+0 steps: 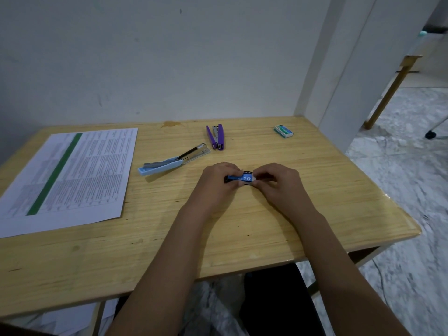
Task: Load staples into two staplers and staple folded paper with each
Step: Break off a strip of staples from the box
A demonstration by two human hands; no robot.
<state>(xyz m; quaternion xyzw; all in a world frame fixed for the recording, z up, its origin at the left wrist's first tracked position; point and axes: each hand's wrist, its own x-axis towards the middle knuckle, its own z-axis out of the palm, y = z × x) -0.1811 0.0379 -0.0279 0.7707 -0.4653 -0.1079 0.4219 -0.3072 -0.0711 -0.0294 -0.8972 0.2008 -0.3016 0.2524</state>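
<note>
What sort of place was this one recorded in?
Probably a plain home or office room used as a desk corner: a light wooden table against a bare white wall, a green-striped printed paper sheet, and a light blue stapler and a purple stapler lying open on it.

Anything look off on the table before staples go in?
Nothing worrying. The blue stapler and purple stapler lie swung open, which fits loading. Only a brownish stain marks the table near its far edge.
</note>
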